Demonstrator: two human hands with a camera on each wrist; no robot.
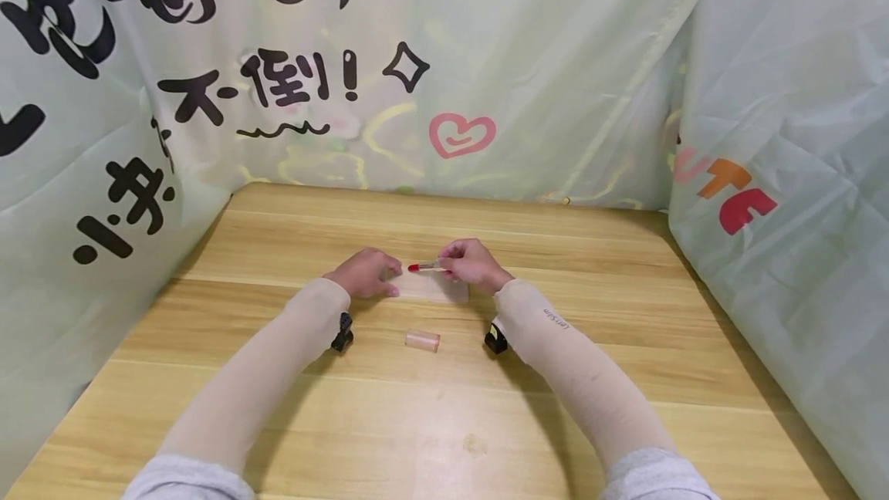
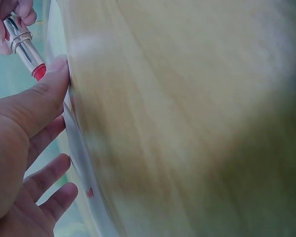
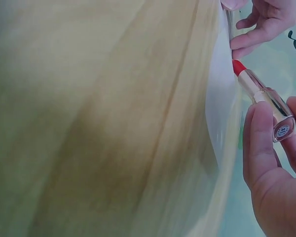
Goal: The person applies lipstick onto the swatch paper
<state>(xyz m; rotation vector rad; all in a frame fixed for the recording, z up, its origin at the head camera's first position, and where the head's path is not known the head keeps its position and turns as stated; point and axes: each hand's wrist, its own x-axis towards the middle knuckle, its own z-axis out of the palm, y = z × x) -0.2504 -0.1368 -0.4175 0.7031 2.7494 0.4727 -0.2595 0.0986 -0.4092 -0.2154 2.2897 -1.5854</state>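
Note:
A lipstick (image 1: 425,266) with a bare red tip lies pinched between the thumb and fingers of my right hand (image 1: 475,262). Its tip points left and comes down at the white sheet of paper (image 1: 430,290); in the right wrist view the red end of the lipstick (image 3: 266,96) meets the paper's (image 3: 218,98) edge-on surface, though contact is hard to tell. My left hand (image 1: 364,272) rests on the left end of the sheet, thumb and fingers spread. A small red mark (image 2: 90,192) shows on the paper in the left wrist view.
A pinkish see-through lipstick cap (image 1: 422,341) lies on its side on the wooden table (image 1: 444,423), nearer to me than the paper. Printed cloth (image 1: 556,60) hangs behind the table and along both sides. Each wrist wears a small black camera (image 1: 343,332).

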